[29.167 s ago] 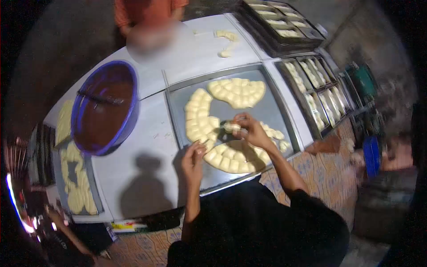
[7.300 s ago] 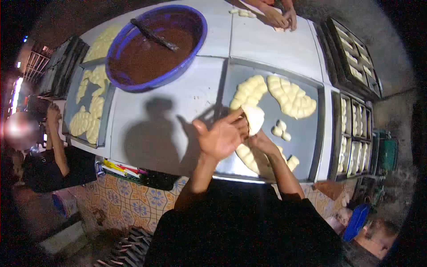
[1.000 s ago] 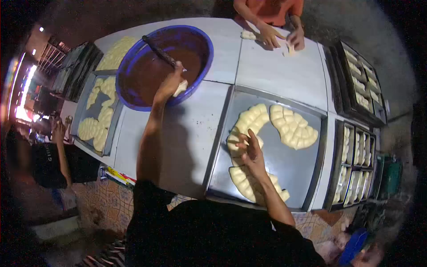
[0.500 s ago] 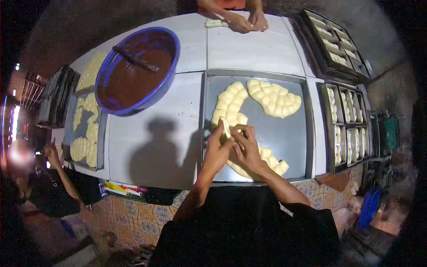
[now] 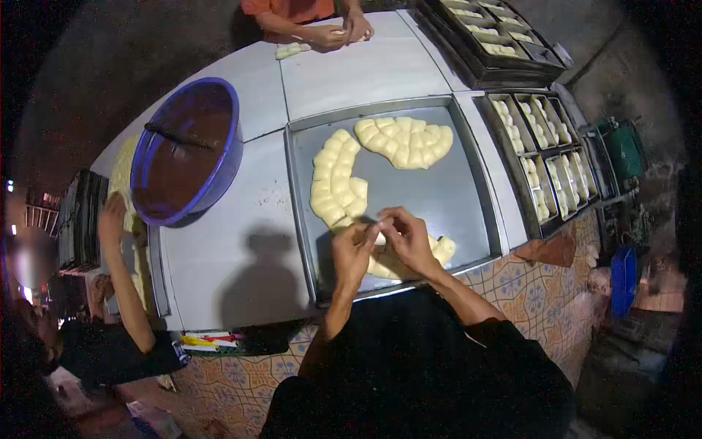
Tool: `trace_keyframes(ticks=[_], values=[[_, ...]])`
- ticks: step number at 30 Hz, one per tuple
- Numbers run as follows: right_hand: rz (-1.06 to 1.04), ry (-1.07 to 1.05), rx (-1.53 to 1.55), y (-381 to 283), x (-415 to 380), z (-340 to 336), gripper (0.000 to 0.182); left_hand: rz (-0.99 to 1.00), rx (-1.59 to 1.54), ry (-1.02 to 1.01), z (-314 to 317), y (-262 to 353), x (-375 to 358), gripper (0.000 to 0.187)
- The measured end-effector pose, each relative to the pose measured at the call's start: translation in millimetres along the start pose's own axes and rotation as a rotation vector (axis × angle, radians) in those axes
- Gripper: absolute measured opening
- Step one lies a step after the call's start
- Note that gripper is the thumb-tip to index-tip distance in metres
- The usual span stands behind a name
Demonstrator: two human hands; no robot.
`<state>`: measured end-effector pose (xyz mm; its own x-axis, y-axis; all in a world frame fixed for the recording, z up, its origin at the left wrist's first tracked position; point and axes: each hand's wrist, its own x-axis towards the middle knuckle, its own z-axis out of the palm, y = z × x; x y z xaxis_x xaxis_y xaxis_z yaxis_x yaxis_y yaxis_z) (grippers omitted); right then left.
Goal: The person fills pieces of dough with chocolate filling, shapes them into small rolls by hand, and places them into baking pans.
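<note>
Both my left hand (image 5: 352, 251) and my right hand (image 5: 406, 238) are closed on one small piece of pale dough (image 5: 380, 239), fingertips nearly touching, over the near part of a metal tray (image 5: 479, 183). Inside the tray, a strip of joined dough pieces (image 5: 338, 172) curves along the left side. A fan-shaped cluster of dough (image 5: 406, 143) lies at the far side. More dough (image 5: 443, 251) shows beside and beneath my hands, partly hidden by them.
A blue tub (image 5: 234, 150) of brown filling with a stick stands left. Filled dough pans (image 5: 541, 154) and stacked pans (image 5: 482, 66) are right. A co-worker's hands (image 5: 340, 33) handle dough across the table (image 5: 219, 271); another person's arm (image 5: 124, 271) reaches over a left tray.
The view has turned and shifted, so the tray appears further left. My hands have drawn the dough piece between their fingertips. The left person's arm now reaches over the left tray.
</note>
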<state>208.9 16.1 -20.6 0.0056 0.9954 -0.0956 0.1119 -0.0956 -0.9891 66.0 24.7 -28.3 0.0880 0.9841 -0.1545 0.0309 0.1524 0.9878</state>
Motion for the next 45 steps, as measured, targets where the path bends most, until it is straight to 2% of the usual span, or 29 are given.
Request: trace_keyframes(ticks=[1, 2, 3, 5, 6, 9, 10, 11, 13, 14, 15, 16, 17, 19, 21, 23, 24, 26, 27, 28, 31, 33, 35, 37, 38, 40, 41, 43, 45], values=[[0.001, -0.035, 0.028, 2.8, 1.1, -3.9, 0.032, 0.022, 0.103, -0.036, -1.7, -8.6, 3.1, 0.027], [0.000, -0.075, 0.048, 4.2, 3.3, -10.2, 0.034, 0.163, 0.135, -0.160, -7.0, -46.2, 14.0, 0.041], [-0.001, -0.118, 0.068, 6.1, 5.6, -17.0, 0.038, 0.111, -0.030, -0.195, -2.0, -30.7, 11.2, 0.048], [0.430, -0.531, 0.334, 6.4, 12.0, -38.0, 0.043, 0.005, -0.353, -0.259, 6.2, 15.0, 3.3, 0.066], [0.343, -0.479, 0.293, 8.3, 12.3, -39.5, 0.044, 0.031, -0.386, -0.310, 6.1, 15.0, 4.6, 0.079], [0.171, -0.163, 0.030, 26.4, 26.0, -51.2, 0.041, 0.453, -0.060, -0.082, 14.1, -4.4, 13.8, 0.065], [0.072, 0.032, 0.018, 3.2, 32.8, -47.1, 0.039, 0.307, -0.151, -0.021, 13.8, 0.7, 14.4, 0.059], [0.191, 0.094, 0.186, 2.7, 38.3, -53.0, 0.044, 0.158, -0.238, 0.034, 10.6, 5.8, 14.6, 0.054], [0.210, -0.031, 0.018, 38.9, 55.3, -79.0, 0.048, 0.181, -0.214, 0.063, 0.8, 0.4, 20.3, 0.039], [0.282, 0.107, 0.346, 40.4, 44.0, -84.3, 0.053, 0.235, -0.124, 0.059, -10.6, -10.7, 24.6, 0.034], [0.047, 0.120, -0.151, 82.8, 42.5, -106.9, 0.052, 0.284, -0.033, 0.063, -20.7, -22.6, 26.8, 0.029], [0.071, 0.238, -0.219, 87.6, 30.9, -112.8, 0.048, 0.249, -0.031, 0.085, -24.7, 5.9, 18.3, 0.017], [-0.009, 0.231, -0.368, 89.5, 16.0, -128.0, 0.041, 0.193, -0.048, 0.124, -31.7, 3.6, 17.3, 0.016], [0.021, -0.073, -0.676, 76.0, -12.9, -148.4, 0.031, 0.082, -0.082, 0.201, -45.7, -3.3, 11.1, 0.013], [-0.018, -0.290, -0.875, 21.4, -32.8, -132.6, 0.026, 0.029, -0.133, 0.215, -46.3, -4.5, 6.3, 0.012], [0.197, -0.070, -0.563, 51.5, -53.1, -124.5, 0.019, -0.020, -0.193, 0.224, -42.0, -5.0, 1.9, 0.012], [0.198, -0.029, -0.411, 65.3, -58.0, -129.6, 0.017, -0.032, -0.261, 0.199, -40.5, -22.0, 4.9, 0.011], [0.065, 0.282, -0.252, 86.6, -51.2, -155.1, 0.012, 0.053, -0.226, 0.141, -31.2, -13.4, 1.5, 0.011], [-0.020, 0.424, -0.056, 58.5, -44.2, -159.6, 0.017, 0.095, -0.203, 0.115, -27.6, -9.8, -1.2, 0.010], [0.014, 0.513, -0.113, 58.0, -37.8, -182.1, 0.018, 0.118, -0.230, 0.081, -26.6, -15.1, -0.9, 0.010], [-0.315, 0.747, -0.056, -31.2, -23.7, -167.6, 0.031, 0.070, -0.216, 0.016, -17.7, -6.9, -5.5, 0.012], [-0.508, 0.694, -0.294, -61.0, -15.0, -138.0, 0.041, -0.069, -0.350, -0.131, -6.5, -6.3, -5.1, 0.022], [-0.546, 0.255, -0.252, -66.2, -20.1, -95.1, 0.050, -0.301, -0.843, -0.383, 8.3, 13.2, -5.3, 0.049], [-0.457, -0.069, -0.465, -70.7, -28.6, -48.9, 0.054, -0.370, -1.324, -0.674, 7.0, 11.9, 4.5, 0.050], [-0.449, -0.080, -0.418, -70.3, -24.4, -39.4, 0.055, -0.383, -1.083, -0.349, 13.5, 27.4, -3.7, 0.043], [-0.432, -0.129, -0.331, -62.8, -10.9, -23.7, 0.055, -0.213, -0.989, -0.279, 8.4, 17.8, 2.3, 0.038], [-0.567, 0.061, -0.379, -58.3, -1.0, -17.6, 0.053, -0.129, -0.939, -0.224, 4.0, 13.9, 2.3, 0.035], [-0.504, 0.030, -0.497, -63.1, 5.4, -7.9, 0.043, -0.140, -0.849, -0.179, -5.8, 16.9, -0.5, 0.039], [-0.484, -0.052, -0.361, -38.4, 6.5, 4.1, 0.036, -0.185, -0.858, -0.204, -9.7, 26.8, -9.0, 0.045]])
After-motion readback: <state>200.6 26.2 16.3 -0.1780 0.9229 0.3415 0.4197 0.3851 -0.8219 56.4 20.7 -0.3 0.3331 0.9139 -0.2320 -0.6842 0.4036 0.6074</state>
